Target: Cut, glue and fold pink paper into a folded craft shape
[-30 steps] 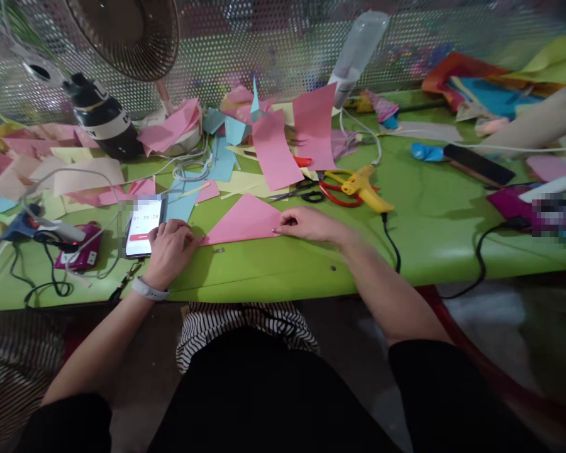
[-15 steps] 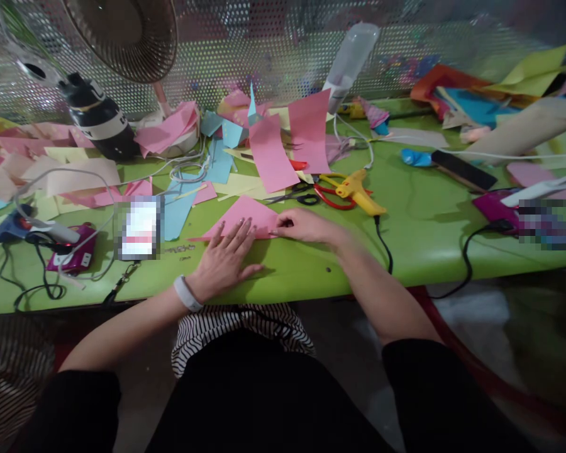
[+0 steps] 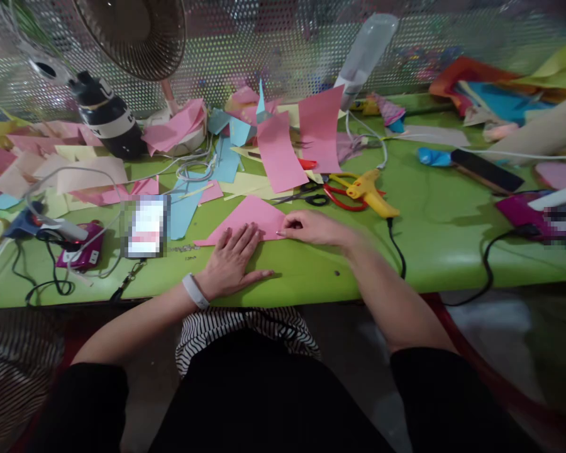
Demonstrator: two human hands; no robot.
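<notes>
Head view: pink paper (image 3: 251,217) on counter (image 3: 302,277). Left hand (image 3: 231,261) flat over its near edge, grip released; right hand (image 3: 309,226) pinches its right corner. Step: apparently creasing; next move likely calls for pressing along the fold.

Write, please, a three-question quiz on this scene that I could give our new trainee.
1. True or false: the left hand lies palm down, its fingers on a pink sheet.

2. Where does the phone lie?
A: left of the left hand
B: between the hands
C: on the pink sheet

3. Short answer: which hand is nearer the yellow glue gun?

Key:
1. True.
2. A.
3. The right hand.
</notes>
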